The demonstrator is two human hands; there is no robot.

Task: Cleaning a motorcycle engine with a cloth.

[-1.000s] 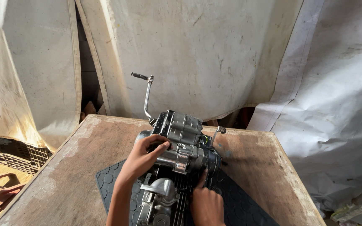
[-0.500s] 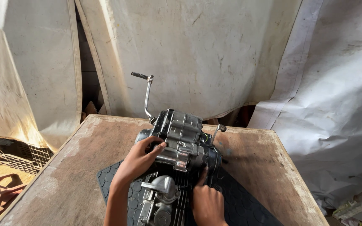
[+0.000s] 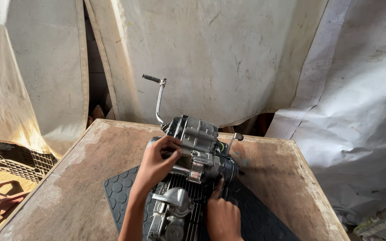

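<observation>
The motorcycle engine (image 3: pixel 193 178) lies lengthwise toward the table's (image 3: pixel 81 178) far edge on a black rubber mat (image 3: pixel 121 187), left hand (image 3: pixel 156 163) gripping its left casing, right hand (image 3: pixel 222 216) fingers curled, pressing its near-right side.

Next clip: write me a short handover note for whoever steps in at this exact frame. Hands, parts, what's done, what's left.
Left hand: gripping the left side of the motorcycle engine.
Right hand: low on the engine's right side, finger on the casing.
The engine lies on a black rubber mat on the wooden table, kick-start lever pointing up, small gear lever at right.
Done: no parts seen removed.
Left: no tools in view; both hands only steady it.
</observation>
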